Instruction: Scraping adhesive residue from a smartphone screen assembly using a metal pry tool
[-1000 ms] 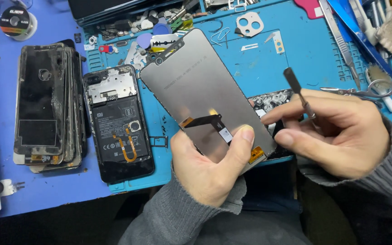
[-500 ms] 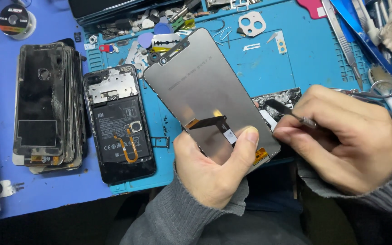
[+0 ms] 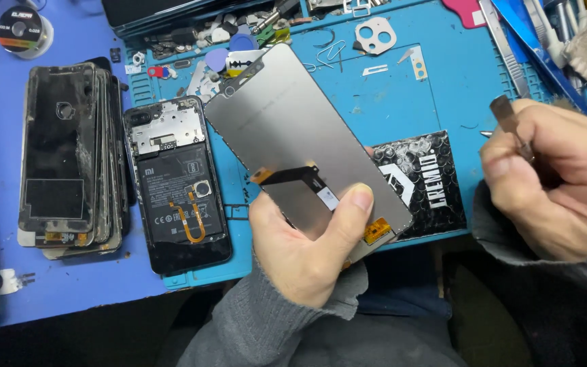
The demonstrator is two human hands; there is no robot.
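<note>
Screen: the grey phone screen is held back-side up, tilted above the blue mat, so its flex cable faces the person.
Left hand: the left hand grips the screen's lower end, thumb pressed on the back just beside the cable, fingers hidden beneath; that hold steadies the panel and leaves the cable in sight.
Right hand: the right hand is right of the screen and apart from it, fingers closed in a pinch on a thin dark tool whose flat end sticks up, kept off the panel.
Open phone: left of the screen, an open phone lies flat on the mat's edge, battery and board showing.
Stack: further left of the screen, a stack of worn screens sits on the desk.
Pad: a black printed pad lies under the screen's right edge.
Small parts: above the screen, loose parts, picks and a camera frame lie scattered.
</note>
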